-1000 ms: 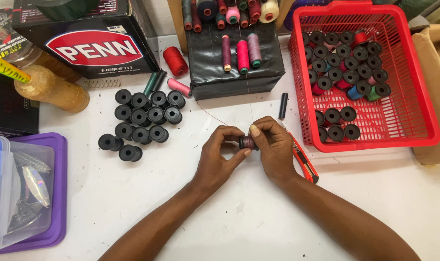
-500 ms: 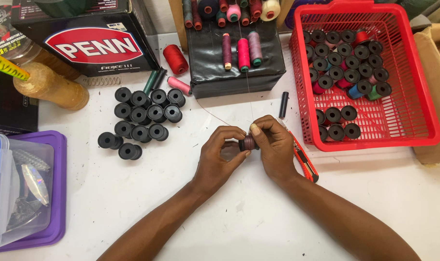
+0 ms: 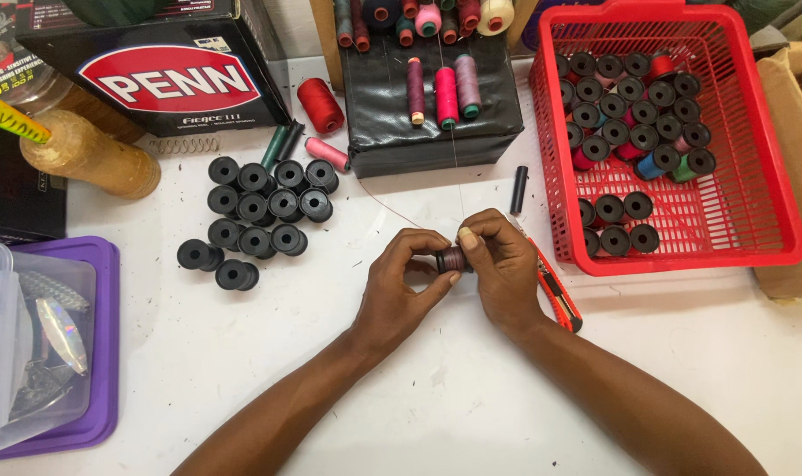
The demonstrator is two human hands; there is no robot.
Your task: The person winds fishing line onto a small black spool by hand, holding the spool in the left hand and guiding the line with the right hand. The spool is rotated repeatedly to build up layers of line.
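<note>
One red basket point(image 3: 771, 176) at 2 o'clock, its spools partly hidden. Thirteen black empty spools point(image 3: 260, 211) at 10 o'clock. Left hand point(image 3: 399, 282) and right hand point(image 3: 499, 264), grips closed on one maroon-wound spool point(image 3: 451, 259), counter point(image 3: 418, 397) centre; thread barely visible.

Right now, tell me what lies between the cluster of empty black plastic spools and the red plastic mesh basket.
In the head view: both hands, left hand and right hand, holding a small dark spool, plus a short black tube.
</note>
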